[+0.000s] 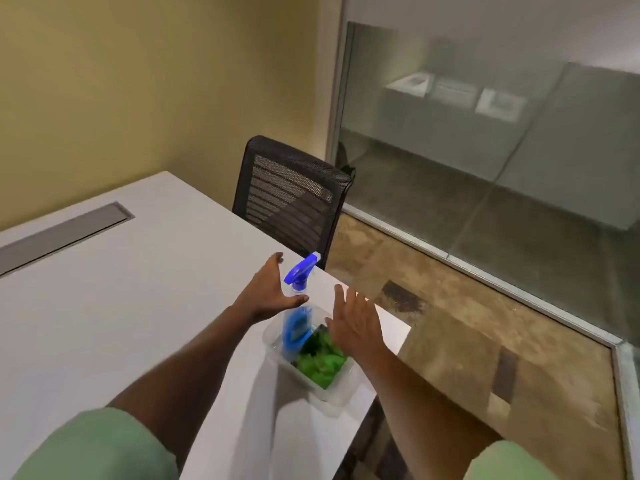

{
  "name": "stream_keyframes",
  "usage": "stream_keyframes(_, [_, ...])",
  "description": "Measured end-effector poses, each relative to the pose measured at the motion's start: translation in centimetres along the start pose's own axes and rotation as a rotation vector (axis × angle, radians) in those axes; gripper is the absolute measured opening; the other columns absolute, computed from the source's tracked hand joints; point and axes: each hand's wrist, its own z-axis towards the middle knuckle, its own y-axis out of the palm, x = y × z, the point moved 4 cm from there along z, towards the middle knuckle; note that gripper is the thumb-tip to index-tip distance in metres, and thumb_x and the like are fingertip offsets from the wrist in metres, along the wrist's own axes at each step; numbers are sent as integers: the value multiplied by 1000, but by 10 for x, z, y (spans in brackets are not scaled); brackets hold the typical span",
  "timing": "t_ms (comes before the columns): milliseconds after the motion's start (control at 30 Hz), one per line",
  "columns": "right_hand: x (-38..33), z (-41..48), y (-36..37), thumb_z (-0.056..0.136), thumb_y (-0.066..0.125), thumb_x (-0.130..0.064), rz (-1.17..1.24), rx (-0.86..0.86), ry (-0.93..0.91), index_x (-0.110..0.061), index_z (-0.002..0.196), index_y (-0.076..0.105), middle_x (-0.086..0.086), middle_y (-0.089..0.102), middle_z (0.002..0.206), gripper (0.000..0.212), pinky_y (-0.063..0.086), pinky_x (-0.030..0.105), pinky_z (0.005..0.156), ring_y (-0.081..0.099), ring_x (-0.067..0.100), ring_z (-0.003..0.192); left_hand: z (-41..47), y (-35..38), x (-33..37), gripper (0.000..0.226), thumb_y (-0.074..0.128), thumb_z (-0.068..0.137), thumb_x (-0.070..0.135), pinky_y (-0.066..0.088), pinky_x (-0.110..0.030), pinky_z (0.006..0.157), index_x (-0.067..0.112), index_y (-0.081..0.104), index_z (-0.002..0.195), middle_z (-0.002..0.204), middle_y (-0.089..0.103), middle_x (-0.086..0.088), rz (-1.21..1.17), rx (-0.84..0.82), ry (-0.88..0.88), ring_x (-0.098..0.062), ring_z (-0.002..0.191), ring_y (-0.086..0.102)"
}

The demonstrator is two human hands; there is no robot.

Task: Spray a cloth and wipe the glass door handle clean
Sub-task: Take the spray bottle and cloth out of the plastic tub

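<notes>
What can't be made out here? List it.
Head view:
- Glass door handle: not in the frame.
- Clear spray bottle with blue trigger: lower part blurred inside the clear plastic tub.
- Green cloth: far end hidden by the right hand.
- Left hand: motion-blurred.

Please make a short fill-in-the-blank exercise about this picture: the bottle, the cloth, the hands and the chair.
1. The spray bottle has a nozzle of ____ colour.
2. The green cloth lies inside a clear plastic ____, beside the bottle.
3. Both the left hand and the right hand are ____, holding nothing.
4. The black mesh chair stands at the far edge of the white ____.

Missing words: blue; box; open; table
</notes>
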Motion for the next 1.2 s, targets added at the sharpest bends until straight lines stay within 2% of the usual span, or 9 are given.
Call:
stream_keyframes(100, [-4,0,34,98,45,-36,112,-127,108,-9,148,23,12,49,135,61,48,29,88,56,22,112,13,10,-11,100,84,68,49,45,-34,100,20,28,145,146,44,-6,-155,7,-48,-23,128,48])
stream_keyframes(200, [-11,-3,58,94,57,-32,315,-221,441,-10,138,35,9,55,126,54,51,25,88,60,20,107,21,22,-15,83,85,71,43,45,-26,89,23,38,136,128,55,0,-270,30,-61,-19,114,55])
stream_keyframes(367, [-26,-3,99,81,73,-35,634,-339,938,-4,136,32,20,51,132,75,53,37,96,57,30,116,32,44,-18,65,81,61,52,52,-25,84,37,52,116,112,64,6,-487,-7,-39,-14,103,61])
stream_keyframes(600, [-28,-10,124,77,78,-14,949,-313,1290,-1,139,24,27,43,137,84,41,47,105,46,40,126,40,64,-21,47,77,69,25,56,-26,79,1,62,107,90,67,-20,-688,3,-112,-25,87,66])
stream_keyframes(700, [-25,-8,129,84,69,-10,1043,-296,1354,1,141,22,30,43,137,74,40,49,107,45,43,127,39,66,-16,34,75,79,3,55,-22,73,-1,60,110,92,65,-28,-719,25,-108,-17,79,67])
stream_keyframes(800, [-23,-6,130,94,55,-14,1096,-276,1360,2,143,23,29,43,139,61,38,49,108,44,43,128,37,65,-11,29,70,82,-6,54,-21,72,-3,60,109,85,69,-19,-721,26,-74,-18,79,68])
stream_keyframes(867, [-21,-3,131,97,52,-19,1169,-214,1411,0,142,26,27,50,135,55,41,49,107,50,41,124,37,60,-10,30,70,81,-6,55,-23,74,0,61,109,79,70,-9,-732,16,-57,-20,80,68])
stream_keyframes(1000, [-21,-8,145,99,42,-24,1264,-144,1503,2,142,33,28,46,139,51,37,50,110,45,42,128,38,52,-5,49,74,76,8,57,-30,83,14,59,122,83,65,-23,-764,-39,0,-29,83,67])
stream_keyframes(1200, [-24,-7,138,100,33,-32,1441,-119,1478,2,135,47,26,53,134,51,38,50,109,53,40,119,39,54,3,47,74,72,18,57,-29,81,18,60,117,75,65,0,-722,-120,-10,-23,81,64])
